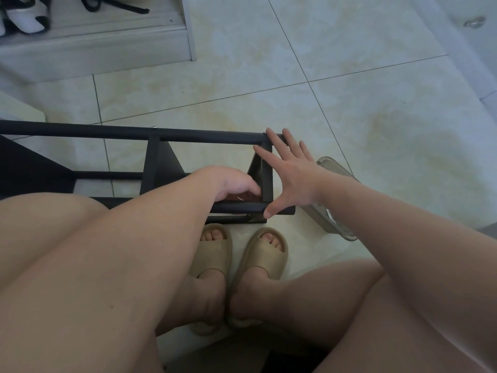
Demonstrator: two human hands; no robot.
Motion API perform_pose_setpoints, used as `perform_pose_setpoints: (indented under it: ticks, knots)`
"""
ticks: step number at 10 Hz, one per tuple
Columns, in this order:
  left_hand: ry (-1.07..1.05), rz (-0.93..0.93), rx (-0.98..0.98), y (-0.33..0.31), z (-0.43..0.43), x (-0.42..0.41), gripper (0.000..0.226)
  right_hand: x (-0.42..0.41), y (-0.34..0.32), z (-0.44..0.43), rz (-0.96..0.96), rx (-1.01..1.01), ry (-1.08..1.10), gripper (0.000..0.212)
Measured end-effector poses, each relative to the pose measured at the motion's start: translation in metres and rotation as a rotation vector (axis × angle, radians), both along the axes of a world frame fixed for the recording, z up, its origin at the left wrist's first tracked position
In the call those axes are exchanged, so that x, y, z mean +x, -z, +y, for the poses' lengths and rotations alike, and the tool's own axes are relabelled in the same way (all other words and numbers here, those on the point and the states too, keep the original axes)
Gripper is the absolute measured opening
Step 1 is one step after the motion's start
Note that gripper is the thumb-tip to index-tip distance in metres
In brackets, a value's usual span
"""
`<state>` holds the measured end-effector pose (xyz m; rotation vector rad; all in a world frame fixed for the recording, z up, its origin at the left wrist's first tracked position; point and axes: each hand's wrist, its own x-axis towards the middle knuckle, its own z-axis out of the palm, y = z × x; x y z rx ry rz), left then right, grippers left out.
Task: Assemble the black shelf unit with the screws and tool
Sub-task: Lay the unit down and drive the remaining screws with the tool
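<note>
Shelf unit (207, 136) beneath spread right fingers (277, 144)

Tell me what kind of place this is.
Probably a home, perhaps an entryway. The floor is pale glossy tile, shoes sit on a low shelf at the top left, and the seated person wears tan slide slippers by the black shelf frame.

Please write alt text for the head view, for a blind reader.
A person's open right hand spans the end corner of a black shelf frame lying on a tiled floor. The left hand curls inside the frame; whether it holds anything is hidden.
</note>
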<state>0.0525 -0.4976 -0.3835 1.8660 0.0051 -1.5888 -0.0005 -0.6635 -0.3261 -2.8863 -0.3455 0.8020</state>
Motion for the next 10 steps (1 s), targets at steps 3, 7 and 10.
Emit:
perform_pose_setpoints:
  ticks: [3, 7, 10]
  knots:
    - [0.0, 0.019, 0.015, -0.002, 0.0007, 0.0007, 0.018, 0.0002, 0.0015, -0.0003, 0.001, -0.001, -0.001, 0.151]
    - [0.03, -0.001, 0.006, 0.0004, -0.0004, 0.001, 0.027, 0.0001, 0.0025, -0.0008, 0.001, 0.004, 0.001, 0.15]
    - [0.024, -0.055, 0.018, 0.0028, -0.0013, 0.0008, 0.029, 0.0002, 0.0029, -0.0009, 0.003, 0.002, 0.0, 0.151]
